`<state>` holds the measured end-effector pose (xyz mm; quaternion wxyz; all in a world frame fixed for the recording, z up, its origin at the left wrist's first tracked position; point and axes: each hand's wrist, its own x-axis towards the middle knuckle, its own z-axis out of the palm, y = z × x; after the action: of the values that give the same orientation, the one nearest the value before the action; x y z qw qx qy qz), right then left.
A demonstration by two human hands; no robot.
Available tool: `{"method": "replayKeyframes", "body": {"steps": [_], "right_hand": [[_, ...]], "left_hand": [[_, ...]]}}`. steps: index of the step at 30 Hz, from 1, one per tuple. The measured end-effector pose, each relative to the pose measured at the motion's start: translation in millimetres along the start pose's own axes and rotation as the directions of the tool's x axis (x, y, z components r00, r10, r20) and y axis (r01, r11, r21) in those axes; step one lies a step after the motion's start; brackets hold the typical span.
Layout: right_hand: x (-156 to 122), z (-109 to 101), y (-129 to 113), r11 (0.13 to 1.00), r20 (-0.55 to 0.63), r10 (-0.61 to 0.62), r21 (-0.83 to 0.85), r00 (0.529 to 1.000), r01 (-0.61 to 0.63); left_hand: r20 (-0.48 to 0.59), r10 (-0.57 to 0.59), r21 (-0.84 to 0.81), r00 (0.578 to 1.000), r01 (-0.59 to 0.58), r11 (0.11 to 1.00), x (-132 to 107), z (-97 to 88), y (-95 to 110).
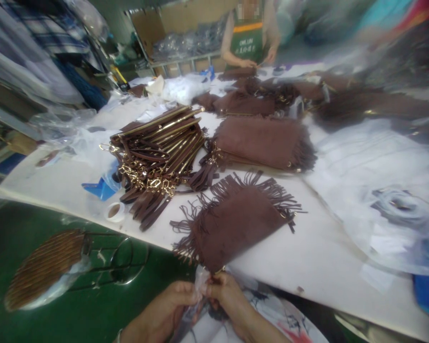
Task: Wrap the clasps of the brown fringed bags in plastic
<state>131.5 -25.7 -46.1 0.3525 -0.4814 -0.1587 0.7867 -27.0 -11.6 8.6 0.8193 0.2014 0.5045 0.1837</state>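
Note:
A brown fringed clutch bag lies flat at the table's near edge, its fringe spread out and its near corner pointing toward me. My left hand is closed, thumb and fingers pinching a piece of clear plastic film. Beside it, my right hand is closed at the bag's near corner, where a bit of gold metal shows. A dark strip hangs below the right fingers, partly hidden. Both hands meet just off the table edge, over my lap. Behind the bag are stacked fringed bags.
Bags with gold zips and wrist straps are piled at left, near a tape roll and blue scrap. White plastic sheeting covers the right. A stool stands left. Across the table, a person in a green apron works.

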Motion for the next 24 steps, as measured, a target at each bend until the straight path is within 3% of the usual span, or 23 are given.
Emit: {"method": "replayKeyframes", "body": {"steps": [5, 9, 14, 21, 24], "right_hand": [[-2, -2, -5, 0.999, 0.055, 0.008, 0.051, 0.998, -0.011], [-1, -1, -4, 0.998, 0.087, 0.004, 0.068, 0.996, -0.01], [-4, -3, 1, 0.999, 0.057, -0.044, 0.031, 0.997, 0.042], [-7, -3, 8, 0.996, -0.015, -0.06, -0.065, 0.998, 0.059], [-4, -2, 9, 0.997, -0.029, -0.07, -0.022, 0.997, 0.069]], "left_hand": [[-0.086, -0.082, -0.23, 0.993, 0.061, 0.971, 3, 2.1, -8], [-0.049, -0.042, -0.285, 0.998, 0.027, 0.958, 9, 2.9, -18], [-0.06, 0.047, -0.242, 0.997, -0.06, 0.968, 11, 5.6, -20], [0.128, 0.143, -0.082, 0.981, -0.133, 0.988, 10, 17.2, -12], [0.074, 0.16, -0.032, 0.984, -0.158, 0.987, 12, 20.8, -10]]}}
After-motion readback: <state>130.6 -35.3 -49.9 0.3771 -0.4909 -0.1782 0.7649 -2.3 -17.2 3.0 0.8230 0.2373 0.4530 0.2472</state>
